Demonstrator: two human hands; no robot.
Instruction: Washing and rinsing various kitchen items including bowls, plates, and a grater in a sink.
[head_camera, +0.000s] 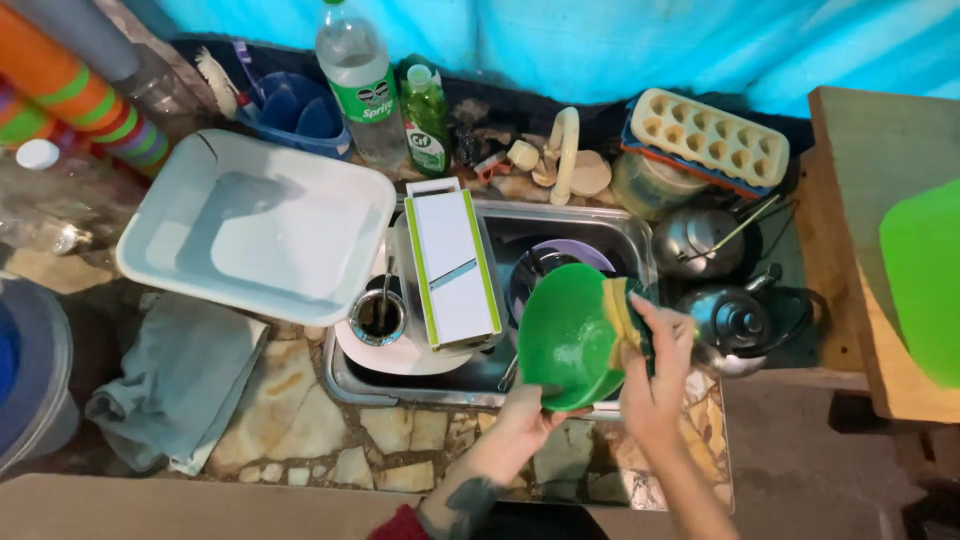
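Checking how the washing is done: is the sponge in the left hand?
No. The right hand presses the yellow sponge against the green bowl, while the left hand grips the bowl's lower rim.

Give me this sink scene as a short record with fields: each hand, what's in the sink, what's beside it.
left hand: holds green bowl by its lower rim
right hand: presses yellow-green sponge on the bowl's rim
sink: white-green slicer, metal cup, purple dish
left of sink: white basin, grey cloth
right of sink: two metal kettles
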